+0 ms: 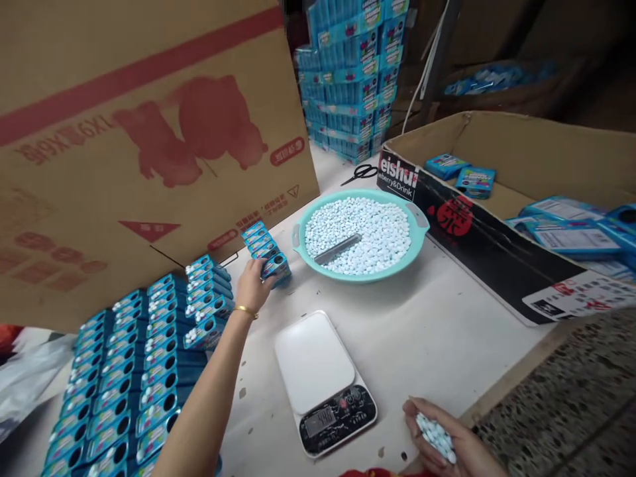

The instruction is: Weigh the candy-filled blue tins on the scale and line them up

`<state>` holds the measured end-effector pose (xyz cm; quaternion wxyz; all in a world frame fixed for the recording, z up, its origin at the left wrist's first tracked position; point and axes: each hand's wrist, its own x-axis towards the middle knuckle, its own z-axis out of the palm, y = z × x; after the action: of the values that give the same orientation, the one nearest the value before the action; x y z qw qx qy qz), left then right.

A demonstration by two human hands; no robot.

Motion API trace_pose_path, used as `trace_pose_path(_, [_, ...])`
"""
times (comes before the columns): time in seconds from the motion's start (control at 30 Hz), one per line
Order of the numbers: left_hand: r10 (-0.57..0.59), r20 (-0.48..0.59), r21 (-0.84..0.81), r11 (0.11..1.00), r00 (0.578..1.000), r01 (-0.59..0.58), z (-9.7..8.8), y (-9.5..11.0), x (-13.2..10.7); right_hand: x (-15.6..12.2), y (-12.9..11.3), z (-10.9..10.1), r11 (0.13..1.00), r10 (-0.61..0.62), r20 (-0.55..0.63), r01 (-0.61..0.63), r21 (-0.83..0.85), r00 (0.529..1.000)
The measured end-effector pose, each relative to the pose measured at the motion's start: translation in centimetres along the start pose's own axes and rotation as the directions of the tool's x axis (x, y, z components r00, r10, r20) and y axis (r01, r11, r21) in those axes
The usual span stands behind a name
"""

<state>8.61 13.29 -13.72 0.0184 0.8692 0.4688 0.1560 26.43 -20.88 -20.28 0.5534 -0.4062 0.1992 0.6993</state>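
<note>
While the right hand cups tablets, one carton reads "eishui".

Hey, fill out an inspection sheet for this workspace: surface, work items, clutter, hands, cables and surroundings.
Surface: pale tabletop, scattered dark marks.
Job's things: teal bowl of pale tablets with a grey bar resting on them; kitchen scale, digits unclear; rows of small blue boxes, many with tablets on top.
Clutter: scissors beside the open carton.
Hands: left hand grips a blue box at the near end of a short row; right hand is cupped around tablets.
Cables: white cord, or something like it, hanging beyond the carton.
Surroundings: printed cardboard at left; stacked blue packs behind; speckled floor at right.
</note>
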Motion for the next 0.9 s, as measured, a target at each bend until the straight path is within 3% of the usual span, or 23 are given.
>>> trace_pose_path(0.1, [-0.027,-0.027,0.058,0.998,0.999,0.029,1.0,-0.4,1.1,0.3,-0.2,-0.3,0.999,0.02,-0.008,-0.019,0.03,1.0])
trace_pose_path(0.17, [-0.046,-0.059,0.106,0.993,0.997,0.052,0.4,-0.3,0.3,0.4,-0.2,-0.6,0.999,0.023,-0.004,-0.023,0.03,1.0])
trace_pose_path(0.3, [-0.042,-0.078,0.227,0.972,0.996,0.059,-3.2,-0.3,-4.2,0.5,-0.4,-0.6,0.997,0.048,0.038,-0.05,0.052,0.998])
trace_pose_path(0.43, [-0.268,-0.049,0.451,0.854,0.962,0.261,-6.6,-2.0,-9.8,0.1,-0.7,0.6,0.992,0.113,0.074,-0.117,0.05,0.991])
trace_pose_path(0.53, [-0.368,0.03,0.557,0.778,0.929,0.29,-7.0,-3.7,-12.2,-0.6,-0.9,2.0,0.99,0.134,0.121,-0.138,0.025,0.984])
trace_pose_path(0.63, [-0.307,0.085,0.563,0.8,0.948,0.208,-6.5,-4.3,-12.9,-1.1,-1.0,2.8,0.992,0.12,0.161,-0.123,0.012,0.98])
trace_pose_path(0.73, [-0.17,0.098,0.526,0.845,0.98,0.094,-7.0,-2.4,-12.7,-1.2,-1.0,2.9,0.993,0.1,0.147,-0.109,0.054,0.984])
trace_pose_path(0.9, [0.002,0.296,0.367,0.923,0.955,-0.116,-9.4,5.4,-12.2,-1.3,-1.2,2.6,0.987,0.059,0.104,-0.074,0.143,0.993])
